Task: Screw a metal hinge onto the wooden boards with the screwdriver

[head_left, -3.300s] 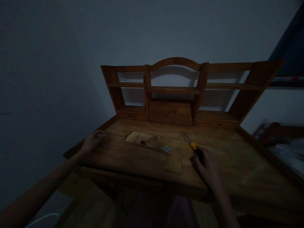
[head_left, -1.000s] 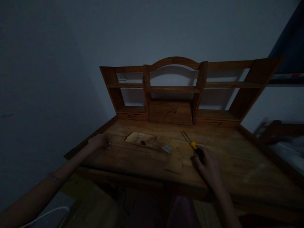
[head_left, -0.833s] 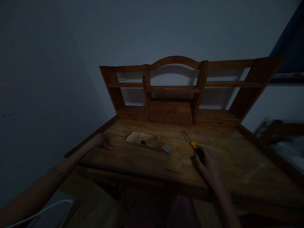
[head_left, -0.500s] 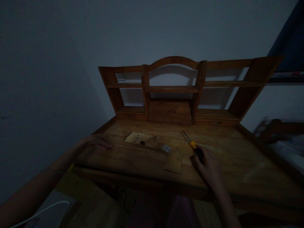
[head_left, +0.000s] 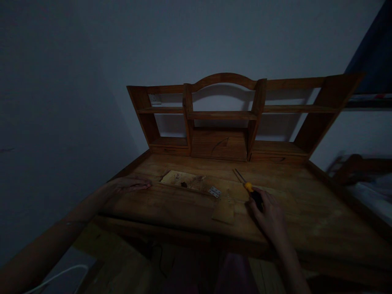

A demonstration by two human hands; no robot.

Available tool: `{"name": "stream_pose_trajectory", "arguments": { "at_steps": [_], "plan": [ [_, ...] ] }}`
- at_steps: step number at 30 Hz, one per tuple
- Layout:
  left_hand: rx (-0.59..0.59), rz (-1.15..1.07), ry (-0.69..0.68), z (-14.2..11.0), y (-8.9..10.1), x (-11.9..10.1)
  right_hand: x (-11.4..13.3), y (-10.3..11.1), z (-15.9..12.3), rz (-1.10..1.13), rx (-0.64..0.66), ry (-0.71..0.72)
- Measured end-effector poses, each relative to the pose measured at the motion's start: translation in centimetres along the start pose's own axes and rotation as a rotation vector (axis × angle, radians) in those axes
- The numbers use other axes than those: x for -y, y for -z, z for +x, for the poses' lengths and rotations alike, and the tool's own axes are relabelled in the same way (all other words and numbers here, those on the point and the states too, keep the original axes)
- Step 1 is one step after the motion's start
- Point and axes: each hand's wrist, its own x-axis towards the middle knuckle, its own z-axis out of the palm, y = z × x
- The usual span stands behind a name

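Observation:
My right hand is wrapped round the black part of a screwdriver's handle. The screwdriver has a yellow collar, and its shaft points away to the upper left over the wooden desk. At the desk's left side my left hand is held low, fingers stretched out to the right, with nothing in it. Close to its fingertips is a pale, rough-edged patch with a dark spot. A small metal hinge lies between the hands, beside a light flat piece.
A wooden shelf unit with an arched top stands along the desk's back edge against the wall. Raised side rails border the desk. A white cable hangs at lower left. My legs are under the front edge.
My left hand has shifted slightly to the right, its fingers now straighter and nearer the pale patch. My right hand and the screwdriver have hardly moved.

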Motion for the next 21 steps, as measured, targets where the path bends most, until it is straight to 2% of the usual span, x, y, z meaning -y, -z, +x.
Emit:
{"name": "stream_pose_trajectory", "arguments": {
  "at_steps": [7,13,19,21],
  "plan": [
    [0.043,-0.076,0.008,0.6,-0.9,0.1,0.0,-0.2,-0.1,-0.016,-0.012,-0.013],
    [0.016,-0.146,0.009,0.5,-1.9,-0.4,0.1,0.0,-0.1,-0.018,-0.006,-0.016],
    [-0.009,-0.398,0.031,0.8,-2.0,-0.1,0.3,0.2,0.0,-0.012,0.007,-0.033],
    [-0.029,-0.418,0.013,1.2,-1.7,0.2,0.3,0.2,0.0,-0.010,0.007,-0.033]
  ]
}}
